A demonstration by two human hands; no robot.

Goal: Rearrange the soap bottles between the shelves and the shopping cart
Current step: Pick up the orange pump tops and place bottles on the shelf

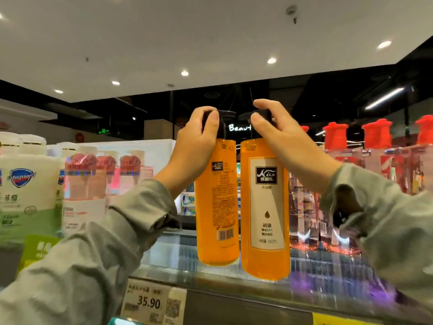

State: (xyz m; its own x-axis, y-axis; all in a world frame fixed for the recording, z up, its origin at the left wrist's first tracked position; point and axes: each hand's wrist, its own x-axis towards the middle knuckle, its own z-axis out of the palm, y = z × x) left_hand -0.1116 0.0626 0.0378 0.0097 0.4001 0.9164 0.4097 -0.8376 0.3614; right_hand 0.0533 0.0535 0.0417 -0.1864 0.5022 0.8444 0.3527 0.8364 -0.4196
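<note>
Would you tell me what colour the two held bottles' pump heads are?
The pump heads are black, best seen in the head view.

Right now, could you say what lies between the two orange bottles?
Nothing; head view shows a narrow bare gap between left orange bottle and right orange bottle.

**Shelf-top arrangement, head view**

Two upright bottles at centre, just beside each other over the front part of the shelf (324,269): the left pump bottle (216,202) sits slightly behind the right pump bottle (264,207). The left hand (196,141) grips the top of the former, the right hand (281,139) the top of the latter. Left of the pair stand the boxed bottles (86,184), with the Safeguard bottles (25,188) farthest left. To the right is a row of capped bottles (337,179). A price tag (147,301) hangs on the shelf's front edge, below and left of the pair.
</note>
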